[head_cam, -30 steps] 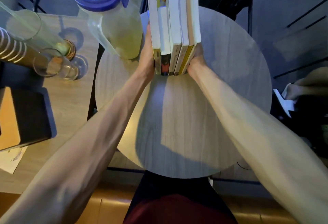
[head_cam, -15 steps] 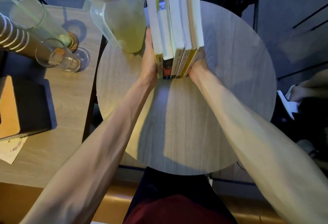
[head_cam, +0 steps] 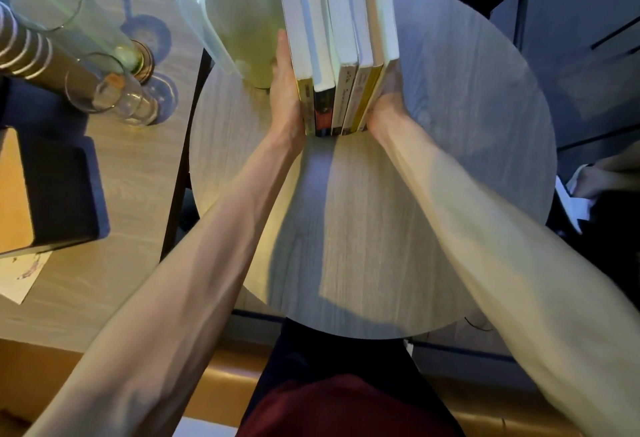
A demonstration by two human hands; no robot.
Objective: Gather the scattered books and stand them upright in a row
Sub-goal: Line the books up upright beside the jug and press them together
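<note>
You sit in what looks like a home or café corner: a small round wood-grain table (head_cam: 450, 159), a lidded pitcher (head_cam: 239, 21) of pale drink, drinking glasses (head_cam: 114, 90) on the neighbouring table (head_cam: 138, 177).

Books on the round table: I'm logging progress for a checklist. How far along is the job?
Done: the books stand upright in one tight row on the round table, spines toward the camera. In hand: the left hand and right hand press the row's two ends. Left: letting go so the row stands alone.
</note>
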